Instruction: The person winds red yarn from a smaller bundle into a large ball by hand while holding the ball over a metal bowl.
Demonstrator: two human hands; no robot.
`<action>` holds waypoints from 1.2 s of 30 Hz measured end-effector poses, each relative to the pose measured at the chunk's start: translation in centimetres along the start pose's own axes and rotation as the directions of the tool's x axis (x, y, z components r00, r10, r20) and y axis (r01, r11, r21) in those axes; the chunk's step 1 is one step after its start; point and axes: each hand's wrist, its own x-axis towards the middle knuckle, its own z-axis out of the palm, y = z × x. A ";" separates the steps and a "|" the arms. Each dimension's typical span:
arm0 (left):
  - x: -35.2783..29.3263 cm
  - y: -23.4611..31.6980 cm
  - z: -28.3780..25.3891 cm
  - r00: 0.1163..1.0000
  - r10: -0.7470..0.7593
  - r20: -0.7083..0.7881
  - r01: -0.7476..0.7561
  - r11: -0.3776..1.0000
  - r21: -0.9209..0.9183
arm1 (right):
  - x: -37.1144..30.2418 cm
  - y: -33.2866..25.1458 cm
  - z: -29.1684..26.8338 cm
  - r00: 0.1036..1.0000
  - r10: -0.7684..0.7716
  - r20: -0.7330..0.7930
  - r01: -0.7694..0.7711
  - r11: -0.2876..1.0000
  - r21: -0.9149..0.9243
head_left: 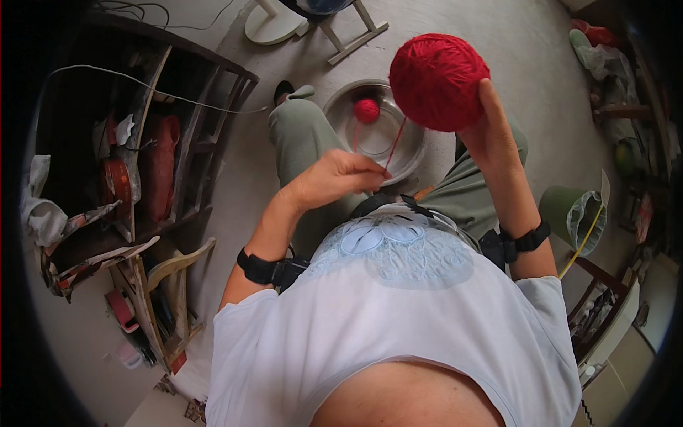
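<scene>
My right hand (491, 139) grips a large ball of red yarn (437, 82) from its lower right side and holds it raised. From that ball a red strand (396, 147) runs down to my left hand (338, 178), whose thumb and fingers are pinched on it. A smaller red yarn ball (366, 110) lies in a round metal basin (335, 107) on the floor between my legs. Another length of red yarn goes from the small ball up toward my left hand. The fingers of my right hand are partly hidden behind the large ball.
A dark wooden shelf unit (213, 107) with bags and odds and ends stands on the left, a pale wire across it. A green lined bin (569, 213) is at the right. Ahead are a stand's white round base (274, 27) and wooden legs (356, 39).
</scene>
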 end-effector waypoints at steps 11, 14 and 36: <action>-0.2 8.3 -0.9 0.922 0.313 0.229 -0.375 0.868 0.325 | -1.3 1.8 0.3 0.953 0.287 0.098 -0.159 0.748 -0.645; 1.0 7.7 -1.7 0.919 0.354 0.172 -0.390 0.877 0.280 | -1.6 0.4 0.9 0.842 0.513 0.167 -0.338 0.743 -0.578; 3.1 -2.4 -1.7 0.961 0.169 -0.221 -0.189 0.979 -0.074 | -2.7 1.8 -1.2 0.917 0.264 0.299 -0.239 0.964 -0.120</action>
